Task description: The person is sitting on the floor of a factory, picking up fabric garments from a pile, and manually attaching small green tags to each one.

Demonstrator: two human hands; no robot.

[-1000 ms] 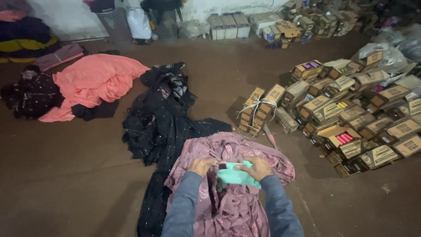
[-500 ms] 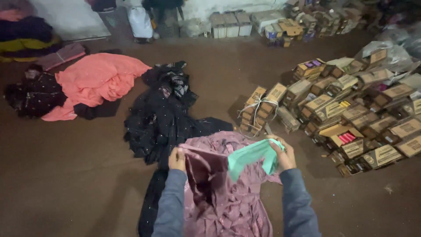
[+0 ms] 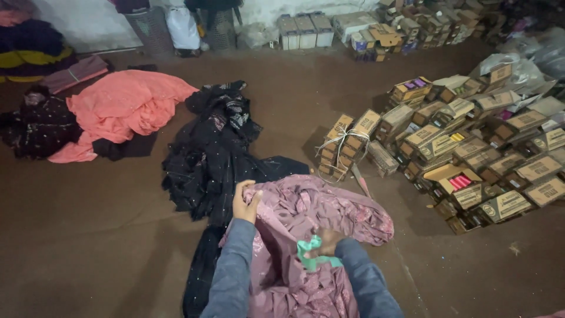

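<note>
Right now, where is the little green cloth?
In the head view, the green cloth sits low and just right of centre, bunched in the right hand on top of the mauve garment, across from the left hand.

Two blue-grey long sleeves, bare hands

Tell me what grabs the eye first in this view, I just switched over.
The mauve sequinned garment in the bottom centre, with the left hand gripping its upper edge and the right hand bunching a mint-green cloth against it. To the right sits a big heap of small cardboard boxes; at far left, a salmon-pink fabric lies on the brown floor beside a black garment.
</note>
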